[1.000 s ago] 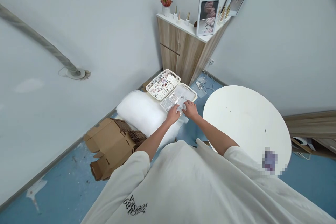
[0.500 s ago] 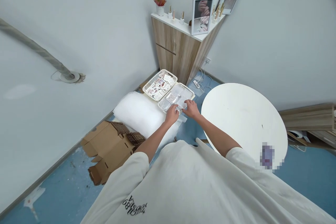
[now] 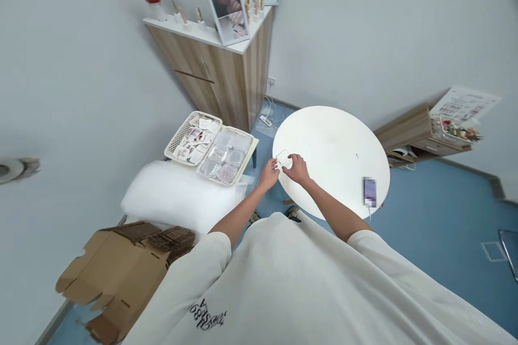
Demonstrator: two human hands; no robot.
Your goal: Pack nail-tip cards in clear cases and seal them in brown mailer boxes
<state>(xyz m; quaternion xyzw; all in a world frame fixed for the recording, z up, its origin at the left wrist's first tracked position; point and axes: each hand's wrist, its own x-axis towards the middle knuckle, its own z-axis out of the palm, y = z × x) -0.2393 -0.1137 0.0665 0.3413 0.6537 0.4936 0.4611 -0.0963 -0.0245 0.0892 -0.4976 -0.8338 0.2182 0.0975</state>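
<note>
Where the left rim of the round white table curves through the centre of the frame, one clear, flat, square-cornered plastic packet shows just inside that edge. Right hand: thumb and fingers grasping the packet. Left hand: fingertips bent at its left edge; grip cannot be told. Rightward: white tabletop, running to a pixelated purplish phone. Leftward: strip of blue floor; white plastic tray of transparent packets; white perforated basket of printed cards, print unreadable. White fabric T-shirt, bottom: black slanted lettering, "89" legible, remainder uncertain.
</note>
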